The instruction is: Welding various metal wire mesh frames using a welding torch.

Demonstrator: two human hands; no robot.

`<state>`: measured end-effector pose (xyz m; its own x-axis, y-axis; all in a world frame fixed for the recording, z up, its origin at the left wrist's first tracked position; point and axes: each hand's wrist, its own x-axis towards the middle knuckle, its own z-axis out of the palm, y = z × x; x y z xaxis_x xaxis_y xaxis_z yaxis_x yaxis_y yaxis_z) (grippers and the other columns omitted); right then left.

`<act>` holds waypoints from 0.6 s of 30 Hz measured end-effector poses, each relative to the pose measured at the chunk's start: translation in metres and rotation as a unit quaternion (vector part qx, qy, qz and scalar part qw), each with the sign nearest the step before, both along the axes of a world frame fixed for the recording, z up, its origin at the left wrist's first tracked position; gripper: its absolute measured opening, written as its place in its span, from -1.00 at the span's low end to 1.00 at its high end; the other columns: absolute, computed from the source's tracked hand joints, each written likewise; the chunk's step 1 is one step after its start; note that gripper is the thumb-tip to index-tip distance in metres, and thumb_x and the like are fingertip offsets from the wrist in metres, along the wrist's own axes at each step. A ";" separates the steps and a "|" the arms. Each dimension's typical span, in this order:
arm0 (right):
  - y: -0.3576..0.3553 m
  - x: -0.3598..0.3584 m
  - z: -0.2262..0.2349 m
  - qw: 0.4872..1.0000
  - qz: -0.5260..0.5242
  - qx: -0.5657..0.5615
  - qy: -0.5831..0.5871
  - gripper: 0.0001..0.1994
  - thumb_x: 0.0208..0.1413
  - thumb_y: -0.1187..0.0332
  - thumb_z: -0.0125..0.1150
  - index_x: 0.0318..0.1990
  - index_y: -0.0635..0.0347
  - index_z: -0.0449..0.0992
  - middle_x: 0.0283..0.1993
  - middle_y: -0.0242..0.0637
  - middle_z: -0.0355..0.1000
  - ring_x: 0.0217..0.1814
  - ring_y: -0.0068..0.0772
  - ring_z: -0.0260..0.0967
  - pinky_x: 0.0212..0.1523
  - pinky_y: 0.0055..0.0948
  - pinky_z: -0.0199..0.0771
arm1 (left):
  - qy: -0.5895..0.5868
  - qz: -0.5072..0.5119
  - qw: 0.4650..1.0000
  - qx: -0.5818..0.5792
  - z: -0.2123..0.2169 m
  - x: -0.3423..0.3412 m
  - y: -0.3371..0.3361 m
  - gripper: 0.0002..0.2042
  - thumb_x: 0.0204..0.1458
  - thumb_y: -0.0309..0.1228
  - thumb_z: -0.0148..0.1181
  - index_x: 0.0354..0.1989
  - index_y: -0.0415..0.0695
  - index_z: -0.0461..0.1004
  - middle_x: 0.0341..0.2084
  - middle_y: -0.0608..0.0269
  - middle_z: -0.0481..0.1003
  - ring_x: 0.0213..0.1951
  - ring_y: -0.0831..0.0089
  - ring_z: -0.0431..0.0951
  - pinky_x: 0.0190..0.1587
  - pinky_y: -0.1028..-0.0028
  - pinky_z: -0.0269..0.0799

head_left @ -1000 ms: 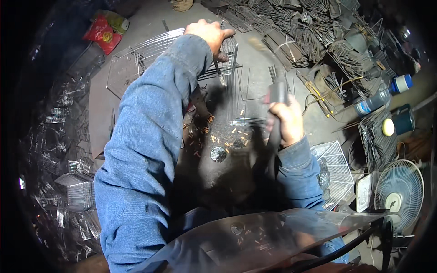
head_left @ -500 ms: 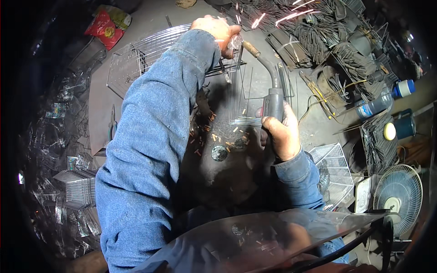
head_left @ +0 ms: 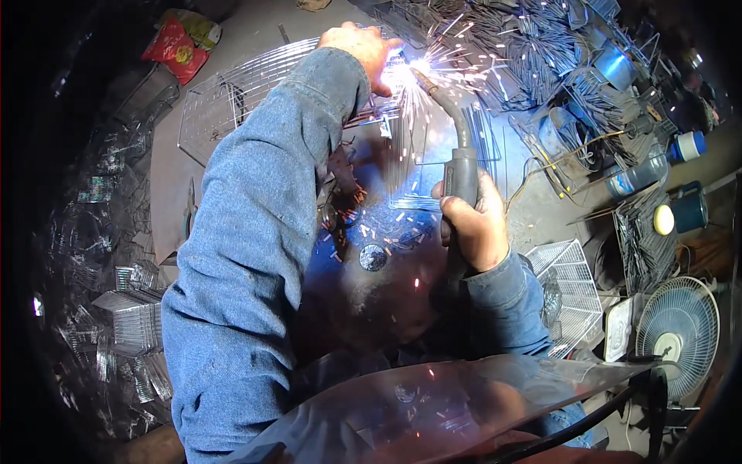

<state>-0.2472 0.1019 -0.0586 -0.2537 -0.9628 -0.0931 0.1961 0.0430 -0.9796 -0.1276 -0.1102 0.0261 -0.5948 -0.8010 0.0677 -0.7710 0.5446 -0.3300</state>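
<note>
My right hand (head_left: 478,224) is closed around the grey handle of a welding torch (head_left: 462,174), whose bent neck reaches up and left. At its tip a bright arc (head_left: 402,73) burns and throws sparks, hiding the spot being welded. My left hand (head_left: 362,48) lies over the end of a wire basket frame (head_left: 224,104), its fingers curled down beside the arc. The frame's thin rods stretch left beyond my sleeve. Below the torch lie several loose bent wires (head_left: 417,203) on the work surface.
Bundles of metal rods (head_left: 533,58) fill the far right. A water bottle (head_left: 638,179), a fan (head_left: 676,329) and a white wire basket (head_left: 568,290) stand at the right. Pliers (head_left: 190,207) lie left of my arm. A clear shield (head_left: 433,410) crosses the lower edge.
A bright arc has lit at the torch tip, with sparks spraying around it and blue light on the surface. Both hands stay nearly where they were.
</note>
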 end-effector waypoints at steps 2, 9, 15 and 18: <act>-0.003 0.000 -0.007 0.998 -0.006 0.006 0.063 -0.73 -0.10 0.45 0.05 -0.18 0.25 0.31 -0.49 -0.35 0.31 -0.67 -0.64 0.15 -0.64 -0.59 0.25 | -0.005 0.010 1.000 -0.011 0.000 -0.002 0.001 -0.25 -0.30 0.05 0.35 0.18 0.30 0.22 0.00 0.27 0.38 0.05 0.17 0.36 -0.01 0.17 0.39; -0.003 -0.029 -0.008 0.998 -0.007 0.000 -0.066 -0.72 -0.12 0.37 0.09 -0.22 0.32 0.36 -0.59 -0.35 0.29 -0.62 -0.62 0.18 -0.62 -0.60 0.22 | 0.047 0.031 0.998 0.018 -0.012 0.009 0.002 -0.06 -0.39 0.11 0.37 0.25 0.17 0.08 0.15 0.09 0.21 0.19 0.05 0.17 0.16 -0.15 0.01; -0.031 -0.037 -0.056 0.959 -0.036 0.059 -0.274 -0.77 -0.06 0.32 0.13 -0.32 0.33 0.43 -0.62 -0.38 0.28 -0.64 -0.56 0.23 -0.65 -0.56 0.30 | 0.020 0.002 0.999 -0.041 -0.024 0.026 -0.010 -0.16 -0.30 0.00 0.33 0.22 0.02 0.11 0.15 0.08 0.24 0.14 0.06 0.27 0.12 0.16 0.26; -0.032 -0.016 -0.057 0.964 0.059 0.081 -0.246 -0.73 -0.04 0.31 0.09 -0.26 0.35 0.47 -0.65 -0.37 0.27 -0.65 -0.56 0.22 -0.61 -0.57 0.30 | 0.002 -0.011 1.000 -0.013 -0.020 0.028 -0.015 -0.25 -0.25 -0.03 0.29 0.17 -0.03 0.17 -0.04 0.06 0.41 -0.02 0.10 0.42 -0.02 0.21 0.37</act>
<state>-0.2633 0.0698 -0.1151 -0.0299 -0.9450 -0.3257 0.6192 0.2383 -0.7482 -0.0996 -0.1254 0.0056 -0.6117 -0.7858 0.0914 -0.7606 0.5524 -0.3411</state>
